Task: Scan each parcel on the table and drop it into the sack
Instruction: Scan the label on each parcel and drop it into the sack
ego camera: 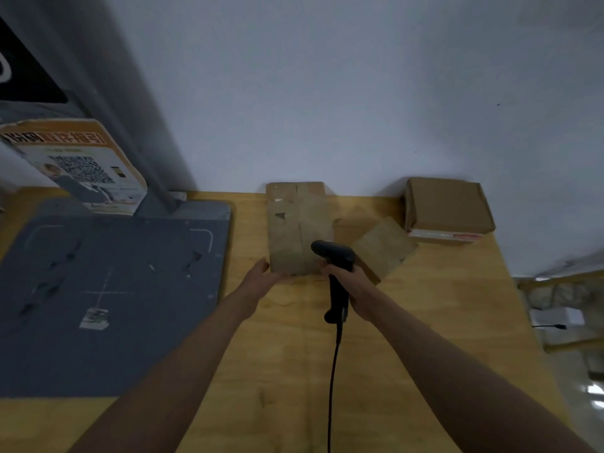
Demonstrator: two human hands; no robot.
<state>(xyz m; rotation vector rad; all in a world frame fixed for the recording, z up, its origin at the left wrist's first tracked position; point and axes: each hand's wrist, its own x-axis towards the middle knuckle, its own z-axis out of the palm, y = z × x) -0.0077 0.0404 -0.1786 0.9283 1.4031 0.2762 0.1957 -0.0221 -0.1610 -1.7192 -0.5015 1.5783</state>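
We see right hand (354,289) wrapped round scanner (336,273); left hand (261,277) fingers straight, touching near corner of long parcel (299,227) on table (425,322).

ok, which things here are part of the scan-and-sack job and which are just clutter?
Job:
- long box, left hand touching its near end
- scanner, gripped by right hand
- small flat parcel
- corner box

Just lying about:
- grey mat
- leaflet with QR code
- table

No sack in view.
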